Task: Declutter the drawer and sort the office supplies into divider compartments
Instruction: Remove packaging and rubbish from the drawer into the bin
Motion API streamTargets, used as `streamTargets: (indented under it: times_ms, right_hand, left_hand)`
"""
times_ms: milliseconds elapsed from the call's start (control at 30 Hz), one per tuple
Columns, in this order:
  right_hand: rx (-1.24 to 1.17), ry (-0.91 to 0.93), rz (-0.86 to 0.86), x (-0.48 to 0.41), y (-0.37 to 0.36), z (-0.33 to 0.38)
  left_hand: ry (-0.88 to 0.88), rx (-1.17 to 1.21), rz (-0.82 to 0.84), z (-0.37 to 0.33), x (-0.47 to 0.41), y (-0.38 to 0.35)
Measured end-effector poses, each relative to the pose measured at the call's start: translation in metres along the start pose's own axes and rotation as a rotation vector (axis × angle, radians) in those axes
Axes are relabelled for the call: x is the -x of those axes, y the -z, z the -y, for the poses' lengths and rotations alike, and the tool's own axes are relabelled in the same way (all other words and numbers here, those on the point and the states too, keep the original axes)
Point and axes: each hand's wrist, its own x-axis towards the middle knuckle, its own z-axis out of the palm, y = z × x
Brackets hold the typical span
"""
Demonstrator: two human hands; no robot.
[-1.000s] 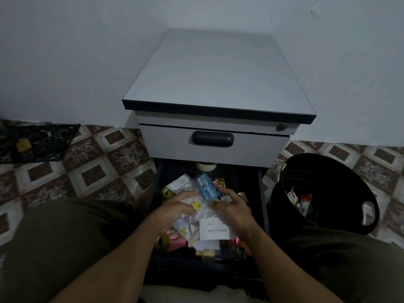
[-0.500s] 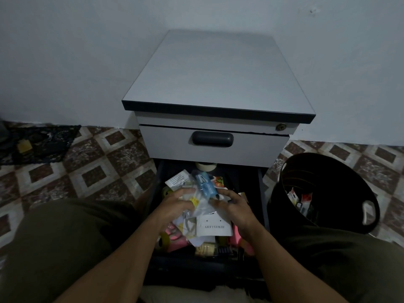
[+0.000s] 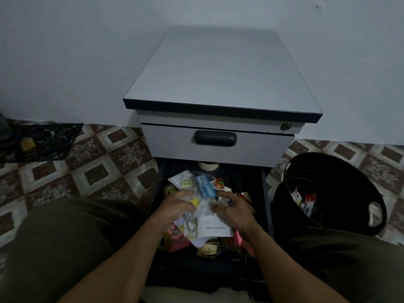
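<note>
"JEWELLERY" on white card (image 3: 215, 228)

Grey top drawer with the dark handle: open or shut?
Shut: grey top drawer sits flush in the grey cabinet; only the dark lower drawer is pulled out.

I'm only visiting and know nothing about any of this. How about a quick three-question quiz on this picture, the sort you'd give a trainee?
1. True or false: the upper drawer is shut.
2. The black bin stands: A) at the person's left B) at the person's right C) on top of the cabinet.
3. Fill in: the white card lying in the open drawer has the word ____ printed on it.

Key: 1 true; 2 B; 3 JEWELLERY.
</note>
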Motion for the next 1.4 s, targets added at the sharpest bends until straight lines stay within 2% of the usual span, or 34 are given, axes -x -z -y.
streamTargets:
  times_ms: [167,267,567,667,767,867,1000,1100,1267,1400]
  right_hand:
    - [-0.007,0.018,-0.007,0.002,0.003,0.001]
    - [0.006,0.015,0.011,0.004,0.006,0.0]
    - [0.032,-0.006,0.057,0.008,0.011,0.006]
    - [0.103,0.005,-0.019,0.007,0.018,0.005]
    - [0.278,-0.033,-0.112,0.005,0.032,0.002]
    - [0.302,-0.13,-0.027,0.016,0.041,0.005]
    - [0.298,-0.317,0.178,0.034,0.045,0.008]
    - [0.437,-0.299,0.242,0.034,0.045,0.004]
    - [0.563,-0.264,0.378,0.035,0.048,0.001]
    - [0.637,-0.22,0.422,0.035,0.048,0.002]
  left_hand:
    - [0.031,0.178,0.144,0.002,-0.001,0.005]
    - [0.057,0.205,0.258,0.002,-0.004,0.007]
    - [0.065,0.06,0.123,-0.004,0.0,0.013]
    - [0.058,0.06,0.116,-0.003,-0.003,0.019]
    - [0.059,0.065,0.117,-0.005,0.0,0.023]
    - [0.07,0.078,0.12,-0.005,0.001,0.025]
    - [0.071,0.07,0.113,-0.006,0.001,0.027]
    - [0.074,0.064,0.117,-0.007,0.0,0.027]
    - [0.072,0.079,0.108,-0.007,-0.001,0.027]
    - [0.084,0.091,0.109,-0.007,-0.001,0.028]
